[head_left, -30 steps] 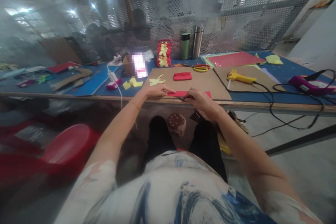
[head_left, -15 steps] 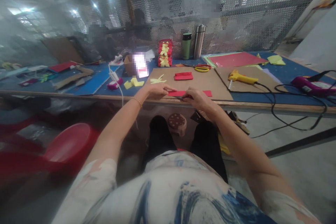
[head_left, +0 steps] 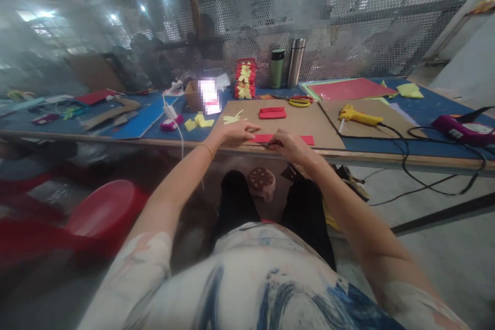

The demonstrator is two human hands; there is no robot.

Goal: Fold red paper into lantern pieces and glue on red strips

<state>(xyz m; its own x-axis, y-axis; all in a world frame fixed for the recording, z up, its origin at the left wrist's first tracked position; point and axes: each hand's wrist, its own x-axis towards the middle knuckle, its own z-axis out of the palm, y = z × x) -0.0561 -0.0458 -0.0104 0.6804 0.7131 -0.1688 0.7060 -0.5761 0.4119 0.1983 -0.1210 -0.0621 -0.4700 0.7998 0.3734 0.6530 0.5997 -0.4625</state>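
A red paper strip (head_left: pixel 308 139) lies flat along the front edge of a brown cardboard sheet (head_left: pixel 299 122). At its left end my left hand (head_left: pixel 236 132) rests with fingers stretched out, the thumb near the strip and the index finger apart above it. My right hand (head_left: pixel 289 145) is closed over the middle of the strip, around a thin dark tool (head_left: pixel 266 145) whose tip points left; its kind is too small to make out. Behind the strip sits a folded red piece (head_left: pixel 272 113). Pale yellow paper strips (head_left: pixel 233 117) lie beyond my left hand.
A yellow glue gun (head_left: pixel 361 115) with a black cord lies on cardboard at right. Yellow-handled scissors (head_left: pixel 299 102), a red and yellow paper lantern (head_left: pixel 245 79), a green bottle (head_left: pixel 277 68) and a steel flask (head_left: pixel 296 63) are at the back. A lit phone (head_left: pixel 209 97) leans on a box.
My left index finger has lifted off the strip and spread away from the thumb. The right hand stays nearly in place with the tool. The whole view has shifted slightly.
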